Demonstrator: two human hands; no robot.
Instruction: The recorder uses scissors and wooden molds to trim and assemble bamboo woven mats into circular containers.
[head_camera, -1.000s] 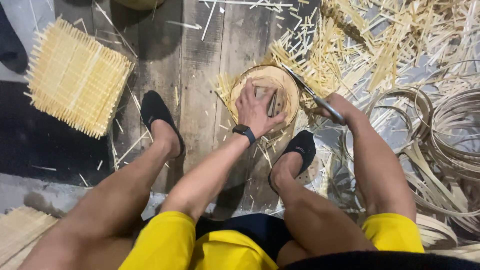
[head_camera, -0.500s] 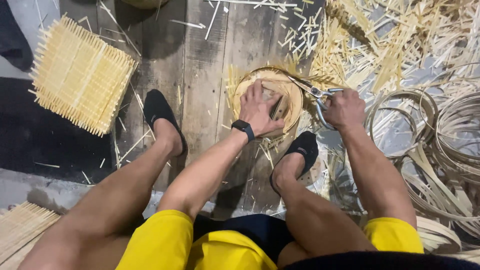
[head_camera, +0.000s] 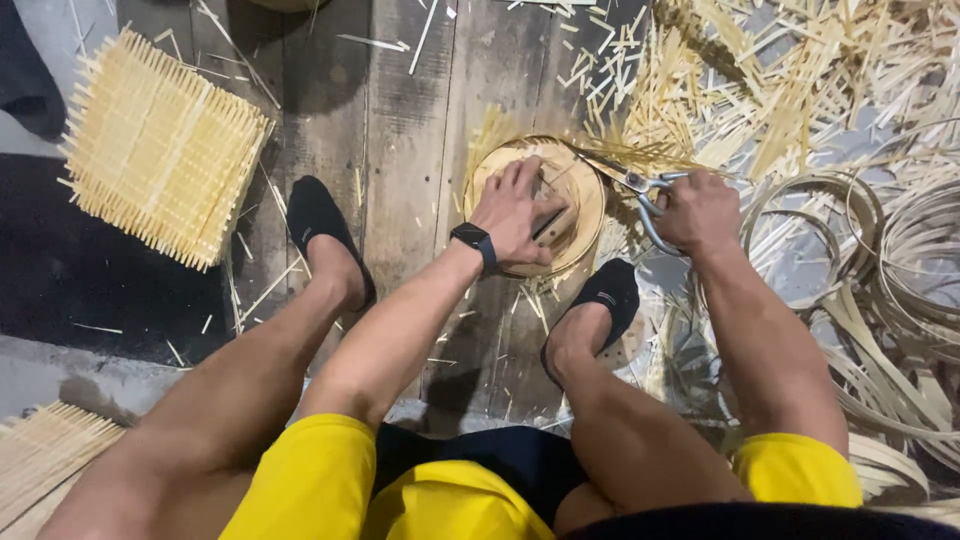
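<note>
The right hand (head_camera: 700, 208) has slid in closer since a moment ago, fingers wrapped around the scissors (head_camera: 625, 185), blades at the rim of the round basket (head_camera: 580, 180). The left hand (head_camera: 515, 212) presses down flat inside it, fingers spread. The basket sits on the plank floor (head_camera: 400, 150) between both feet.

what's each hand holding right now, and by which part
Right hand holds scissors by the handle loops. Left hand presses flat on the round woven basket, fingers spread over its middle.
</note>
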